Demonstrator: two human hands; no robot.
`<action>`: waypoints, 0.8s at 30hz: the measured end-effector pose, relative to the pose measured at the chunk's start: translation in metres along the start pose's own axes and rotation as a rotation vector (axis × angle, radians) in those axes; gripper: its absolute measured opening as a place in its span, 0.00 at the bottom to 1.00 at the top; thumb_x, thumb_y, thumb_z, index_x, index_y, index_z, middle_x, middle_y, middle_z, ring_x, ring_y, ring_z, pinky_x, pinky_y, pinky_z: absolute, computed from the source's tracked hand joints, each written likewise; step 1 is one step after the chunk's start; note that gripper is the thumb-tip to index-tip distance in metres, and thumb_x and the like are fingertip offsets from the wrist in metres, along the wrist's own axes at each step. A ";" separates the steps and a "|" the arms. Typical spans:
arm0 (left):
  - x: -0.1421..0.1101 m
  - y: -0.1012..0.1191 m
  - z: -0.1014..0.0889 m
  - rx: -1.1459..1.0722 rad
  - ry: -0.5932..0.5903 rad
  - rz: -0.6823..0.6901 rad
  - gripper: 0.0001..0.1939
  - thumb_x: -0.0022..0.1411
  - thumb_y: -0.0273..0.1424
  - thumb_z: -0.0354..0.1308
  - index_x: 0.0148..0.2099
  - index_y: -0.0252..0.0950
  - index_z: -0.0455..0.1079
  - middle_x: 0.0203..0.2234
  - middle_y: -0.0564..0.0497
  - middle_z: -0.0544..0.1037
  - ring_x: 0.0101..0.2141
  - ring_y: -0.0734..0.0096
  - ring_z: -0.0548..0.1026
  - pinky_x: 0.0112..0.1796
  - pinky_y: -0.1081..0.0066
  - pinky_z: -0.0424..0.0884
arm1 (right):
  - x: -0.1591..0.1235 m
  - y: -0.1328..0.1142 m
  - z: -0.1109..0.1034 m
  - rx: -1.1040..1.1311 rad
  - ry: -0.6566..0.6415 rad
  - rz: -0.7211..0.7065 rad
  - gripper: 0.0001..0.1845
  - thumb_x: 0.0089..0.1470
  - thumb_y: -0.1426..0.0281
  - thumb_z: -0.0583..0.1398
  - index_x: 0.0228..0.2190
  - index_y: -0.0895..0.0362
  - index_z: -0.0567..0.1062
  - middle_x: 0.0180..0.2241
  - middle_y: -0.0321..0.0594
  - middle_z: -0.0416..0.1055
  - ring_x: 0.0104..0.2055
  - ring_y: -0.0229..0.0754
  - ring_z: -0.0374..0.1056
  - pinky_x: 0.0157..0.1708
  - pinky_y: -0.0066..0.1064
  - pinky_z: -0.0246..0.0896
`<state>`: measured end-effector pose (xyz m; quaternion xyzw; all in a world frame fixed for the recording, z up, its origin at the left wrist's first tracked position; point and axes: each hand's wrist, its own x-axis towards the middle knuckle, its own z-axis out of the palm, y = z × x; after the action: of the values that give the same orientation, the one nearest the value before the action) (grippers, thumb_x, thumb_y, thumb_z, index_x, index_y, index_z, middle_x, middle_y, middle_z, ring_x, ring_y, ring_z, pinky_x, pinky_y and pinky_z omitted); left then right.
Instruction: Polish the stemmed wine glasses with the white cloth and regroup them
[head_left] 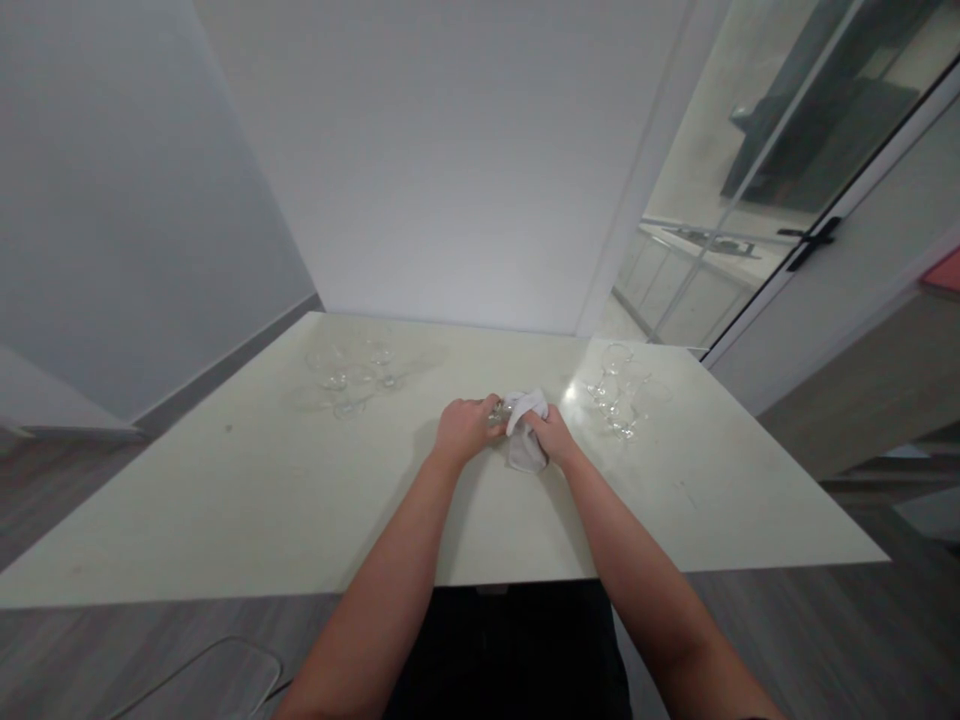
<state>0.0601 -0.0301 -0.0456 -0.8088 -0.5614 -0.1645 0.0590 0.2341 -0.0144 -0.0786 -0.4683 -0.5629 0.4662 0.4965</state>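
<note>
My left hand [463, 430] is closed around a clear glass [498, 410], tipped on its side above the middle of the table. Its exact shape is mostly hidden by my fingers and the cloth. A white cloth [528, 452] is gripped in my right hand [553, 436], with the thumb pressed on top. Part of the cloth covers the right end of the glass, and the rest hangs down toward the tabletop. Both hands are close together, only the glass and cloth between them.
Several clear glasses [337, 381] stand on the pale table [247, 500] at the back left. More clear glasses [616, 408] are grouped right of my hands. A white wall [465, 200] rises behind the table; a glass door with a black handle [814, 243] is at the right.
</note>
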 end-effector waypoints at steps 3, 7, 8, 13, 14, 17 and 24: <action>0.000 0.000 0.001 0.020 -0.011 0.005 0.17 0.59 0.44 0.57 0.46 0.40 0.69 0.32 0.47 0.79 0.34 0.57 0.76 0.35 0.68 0.64 | 0.001 -0.001 -0.002 -0.026 -0.038 0.009 0.13 0.45 0.63 0.60 0.26 0.61 0.75 0.23 0.34 0.69 0.26 0.35 0.60 0.28 0.26 0.55; 0.001 0.001 0.002 0.009 -0.044 -0.021 0.18 0.59 0.44 0.57 0.48 0.42 0.68 0.32 0.47 0.79 0.34 0.57 0.77 0.34 0.68 0.64 | 0.002 -0.002 -0.005 0.020 -0.117 -0.016 0.14 0.46 0.62 0.61 0.29 0.61 0.76 0.26 0.35 0.72 0.28 0.36 0.63 0.31 0.27 0.57; 0.001 0.001 0.002 0.005 -0.042 -0.024 0.18 0.60 0.45 0.56 0.48 0.42 0.68 0.33 0.47 0.79 0.35 0.57 0.77 0.33 0.68 0.64 | 0.003 -0.001 -0.005 0.050 -0.116 -0.018 0.14 0.45 0.61 0.61 0.29 0.60 0.76 0.27 0.36 0.72 0.28 0.36 0.64 0.31 0.27 0.58; 0.000 0.001 0.001 0.000 -0.017 -0.028 0.16 0.60 0.43 0.55 0.46 0.41 0.68 0.33 0.47 0.79 0.35 0.57 0.77 0.34 0.67 0.65 | 0.002 0.002 0.002 0.150 -0.093 -0.022 0.17 0.44 0.60 0.63 0.33 0.59 0.76 0.30 0.38 0.74 0.31 0.38 0.66 0.33 0.28 0.60; 0.000 0.001 0.001 -0.002 -0.022 -0.034 0.16 0.60 0.43 0.55 0.47 0.41 0.68 0.33 0.47 0.79 0.35 0.57 0.77 0.35 0.67 0.65 | 0.001 0.003 0.004 0.147 -0.083 -0.036 0.17 0.45 0.60 0.62 0.34 0.59 0.76 0.31 0.38 0.75 0.32 0.39 0.67 0.35 0.28 0.60; 0.000 0.000 0.003 -0.007 -0.043 -0.050 0.17 0.59 0.42 0.56 0.48 0.41 0.68 0.34 0.46 0.79 0.36 0.57 0.76 0.35 0.67 0.65 | 0.002 0.005 0.008 0.077 -0.027 -0.095 0.17 0.47 0.60 0.61 0.36 0.58 0.76 0.34 0.39 0.75 0.36 0.40 0.68 0.38 0.30 0.61; -0.001 0.004 0.003 -0.026 -0.068 -0.050 0.19 0.58 0.46 0.56 0.48 0.41 0.68 0.34 0.47 0.79 0.36 0.58 0.77 0.36 0.68 0.65 | 0.005 0.007 0.001 -0.029 -0.025 -0.049 0.16 0.47 0.60 0.60 0.31 0.61 0.76 0.27 0.38 0.73 0.29 0.38 0.65 0.33 0.29 0.60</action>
<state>0.0642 -0.0313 -0.0485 -0.8004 -0.5810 -0.1454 0.0254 0.2328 -0.0086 -0.0849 -0.4555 -0.5872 0.4514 0.4938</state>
